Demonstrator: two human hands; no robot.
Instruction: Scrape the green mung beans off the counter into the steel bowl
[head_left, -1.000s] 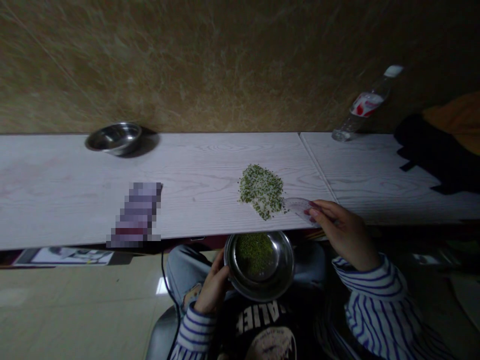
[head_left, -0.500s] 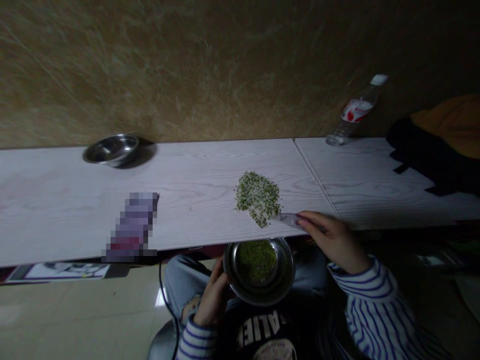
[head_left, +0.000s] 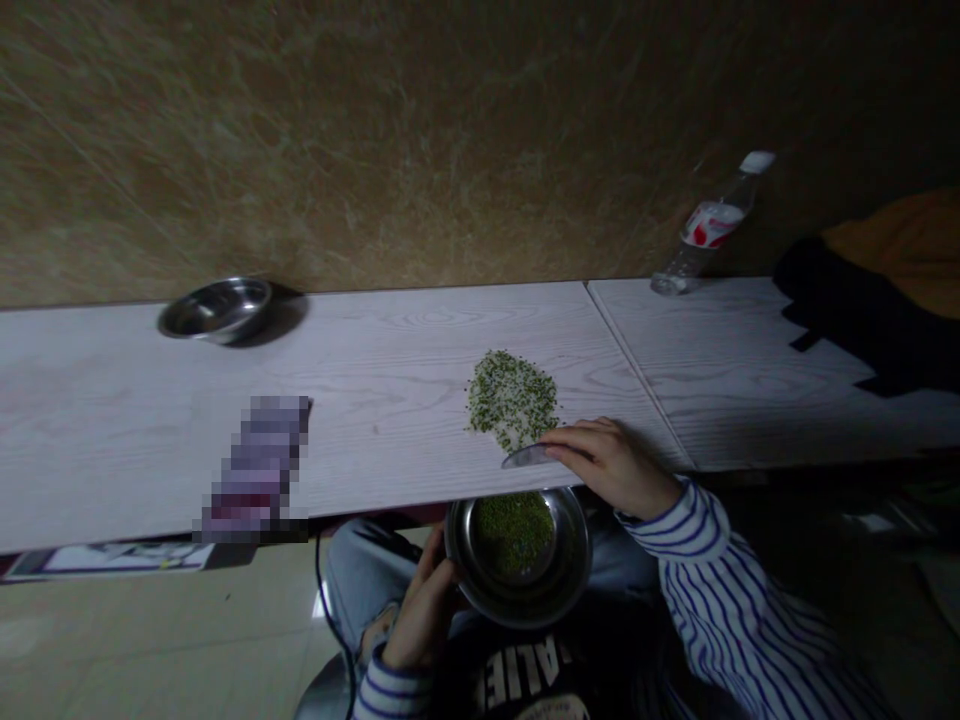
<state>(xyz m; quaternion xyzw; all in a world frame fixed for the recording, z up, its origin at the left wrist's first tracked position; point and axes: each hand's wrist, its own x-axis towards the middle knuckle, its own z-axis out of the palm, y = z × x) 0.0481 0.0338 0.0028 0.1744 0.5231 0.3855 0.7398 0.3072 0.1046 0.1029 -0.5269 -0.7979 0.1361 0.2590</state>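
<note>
Right hand (head_left: 621, 474) has its fingers clamped on a clear scraper (head_left: 526, 457), grains (head_left: 511, 388) just ahead of them, apparently the sweeping step, and the next pull calls for the bowl (head_left: 571, 562), rim pinched in the left hand's (head_left: 424, 606) fingers, steady below the bench (head_left: 379, 445) edge.

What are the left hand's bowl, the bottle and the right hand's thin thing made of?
Bowl: probably polished metal, grey with bright glints. Bottle: likely smooth clear plastic, since it's see-through. Thin thing: maybe smooth plastic, pale with an even edge, but too dim for certainty.
</note>
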